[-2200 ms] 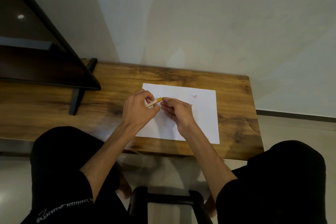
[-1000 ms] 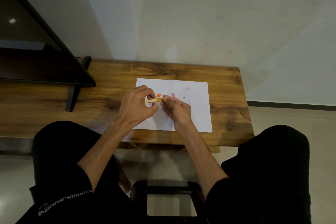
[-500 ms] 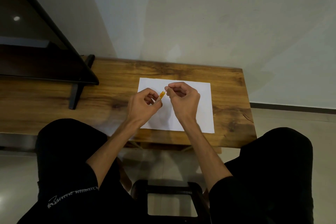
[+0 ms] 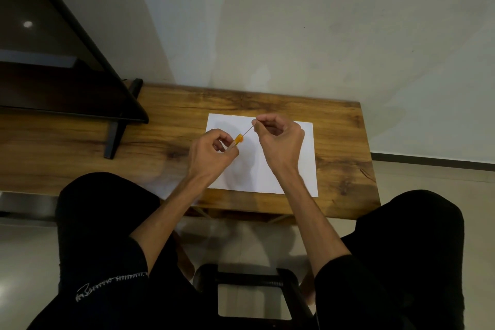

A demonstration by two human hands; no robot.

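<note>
The left hand [image 4: 211, 153] pinches a small yellow-orange stick [image 4: 237, 140] between thumb and curled fingers, its orange tip pointing toward the far edge of the table [image 4: 345, 147]. The right hand [image 4: 281, 142] pinches the far end of a thin dark strand [image 4: 247, 130] with curled fingers — the strand runs straight from the stick's tip to those fingertips. Both hands are held over the far-left corner of the white sheet of paper [image 4: 294, 171], which lies flat near the table's right end. A dark screen [image 4: 67, 83] stands at the table's left — a black stool [image 4: 254, 278] sits below the near edge
</note>
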